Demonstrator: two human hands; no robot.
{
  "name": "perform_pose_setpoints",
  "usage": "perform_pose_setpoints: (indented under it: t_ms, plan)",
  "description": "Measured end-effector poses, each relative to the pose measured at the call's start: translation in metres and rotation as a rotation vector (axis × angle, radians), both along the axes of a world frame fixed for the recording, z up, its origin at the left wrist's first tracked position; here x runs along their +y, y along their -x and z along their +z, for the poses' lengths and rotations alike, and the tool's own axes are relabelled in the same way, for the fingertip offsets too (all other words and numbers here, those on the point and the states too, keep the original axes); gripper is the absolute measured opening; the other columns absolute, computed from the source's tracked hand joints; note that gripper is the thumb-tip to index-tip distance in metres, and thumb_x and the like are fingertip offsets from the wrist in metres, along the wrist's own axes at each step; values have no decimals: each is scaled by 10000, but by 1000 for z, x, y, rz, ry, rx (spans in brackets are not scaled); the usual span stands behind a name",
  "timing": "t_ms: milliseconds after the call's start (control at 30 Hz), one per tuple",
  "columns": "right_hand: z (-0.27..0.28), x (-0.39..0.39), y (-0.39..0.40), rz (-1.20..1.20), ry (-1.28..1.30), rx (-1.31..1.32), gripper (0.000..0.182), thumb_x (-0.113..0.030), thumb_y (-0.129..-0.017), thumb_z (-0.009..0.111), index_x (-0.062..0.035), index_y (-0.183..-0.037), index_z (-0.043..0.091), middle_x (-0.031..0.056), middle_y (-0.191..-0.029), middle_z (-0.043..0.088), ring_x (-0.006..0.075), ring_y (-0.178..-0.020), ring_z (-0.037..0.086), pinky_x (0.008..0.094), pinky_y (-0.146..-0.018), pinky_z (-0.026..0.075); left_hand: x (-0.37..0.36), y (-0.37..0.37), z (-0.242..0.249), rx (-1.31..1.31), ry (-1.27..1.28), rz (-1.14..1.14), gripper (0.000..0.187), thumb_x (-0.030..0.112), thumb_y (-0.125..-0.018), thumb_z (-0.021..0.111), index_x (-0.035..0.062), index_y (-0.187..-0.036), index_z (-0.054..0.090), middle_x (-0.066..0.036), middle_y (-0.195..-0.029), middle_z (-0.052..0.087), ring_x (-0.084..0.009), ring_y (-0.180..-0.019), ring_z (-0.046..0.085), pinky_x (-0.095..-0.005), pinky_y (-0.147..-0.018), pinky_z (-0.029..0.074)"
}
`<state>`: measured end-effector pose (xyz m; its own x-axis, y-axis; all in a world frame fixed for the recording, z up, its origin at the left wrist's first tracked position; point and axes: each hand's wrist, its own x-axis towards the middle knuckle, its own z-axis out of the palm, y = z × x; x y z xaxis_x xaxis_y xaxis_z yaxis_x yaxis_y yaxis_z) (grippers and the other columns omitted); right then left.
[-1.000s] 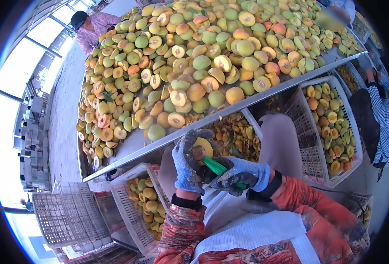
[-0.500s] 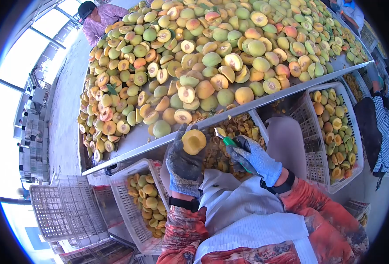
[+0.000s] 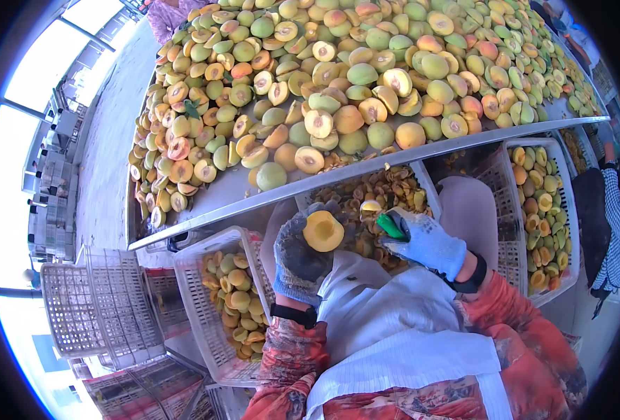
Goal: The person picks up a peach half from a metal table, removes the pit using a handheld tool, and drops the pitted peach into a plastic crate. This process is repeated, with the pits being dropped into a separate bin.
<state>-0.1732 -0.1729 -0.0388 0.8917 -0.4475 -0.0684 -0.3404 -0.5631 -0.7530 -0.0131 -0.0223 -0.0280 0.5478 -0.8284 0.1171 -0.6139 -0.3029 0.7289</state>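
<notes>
My left hand (image 3: pixel 301 255), in a dark-palmed blue-grey glove, holds a pitted peach half (image 3: pixel 323 231) with its hollow cut face turned up. Closed around a green-handled tool (image 3: pixel 392 226) is my gloved right hand (image 3: pixel 422 241), a short way to the right of the fruit and apart from it. The tool's tip is hard to make out; a small pale yellow piece (image 3: pixel 371 206) shows just beyond the handle. Below both hands sits a crate of peach scraps and pits (image 3: pixel 394 183), partly hidden by my hands and apron.
A metal-edged table (image 3: pixel 366 178) heaped with peaches (image 3: pixel 352 77) spans the front. Crates of peach halves stand at left (image 3: pixel 236 301) and right (image 3: pixel 542 210). Stacked empty crates (image 3: pixel 100 301) are farther left. Other people stand at the table's far left (image 3: pixel 166 19) and right side.
My right hand has turned, and the tool's pale tip, visible before, no longer shows clearly. The peach half stays in my left hand, slightly tilted. The view has shifted.
</notes>
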Motion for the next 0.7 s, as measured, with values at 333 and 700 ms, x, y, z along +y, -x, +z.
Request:
perform_pose_setpoints:
  t_ms: [333, 700]
  plan:
    - [4, 52, -28, 31, 387, -34, 238, -210, -781, 600, -62, -926, 484, 133, -676, 583, 295, -596, 607, 393, -527, 465, -14, 3, -14, 786, 578, 139, 422, -16, -783, 578, 16, -1187, 460, -125, -1141, 565, -231, -1043, 552, -336, -902, 448]
    - [-5, 81, -29, 179, 204, -49, 345, -242, -759, 640, -45, -996, 485, 164, -763, 608, 324, -635, 617, 410, -547, 476, -10, 12, 4, 1257, 698, 383, 324, 223, -899, 469, -22, -1091, 561, -140, -1009, 610, -241, -931, 587, -338, -785, 501]
